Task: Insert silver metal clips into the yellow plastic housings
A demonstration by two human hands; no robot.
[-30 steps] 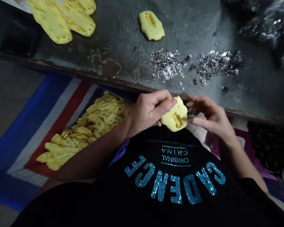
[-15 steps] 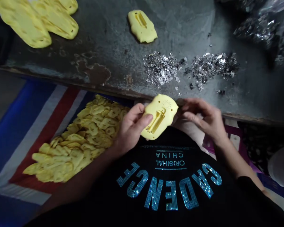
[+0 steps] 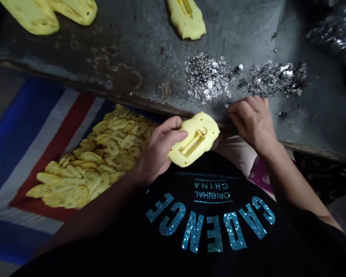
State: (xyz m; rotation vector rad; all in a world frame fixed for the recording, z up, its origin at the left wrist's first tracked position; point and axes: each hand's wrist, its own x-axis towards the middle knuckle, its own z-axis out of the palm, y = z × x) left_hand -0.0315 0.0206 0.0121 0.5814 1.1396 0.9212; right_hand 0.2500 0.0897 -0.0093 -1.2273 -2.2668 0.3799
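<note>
My left hand point(image 3: 158, 152) holds a yellow plastic casing point(image 3: 194, 139), thumb across its face, with a moulded slot facing up. My right hand point(image 3: 252, 123) is apart from the casing, its fingertips on the dark metal table point(image 3: 75, 46) beside small scattered metal pieces. Nothing shows between those fingers. Just above the casing lies a heap of small silver metal parts point(image 3: 207, 77), with a second, darker heap point(image 3: 276, 79) to its right.
More yellow casings point(image 3: 187, 19) lie along the far side of the table. Below its near edge, a large pile of casings point(image 3: 98, 157) rests on a striped blue, white and red cloth point(image 3: 34, 134). A plastic bag of metal parts point(image 3: 337, 30) sits at upper right.
My right hand has left the casing and moved forward onto the table. My left hand keeps hold of the casing, which has turned to show its slot.
</note>
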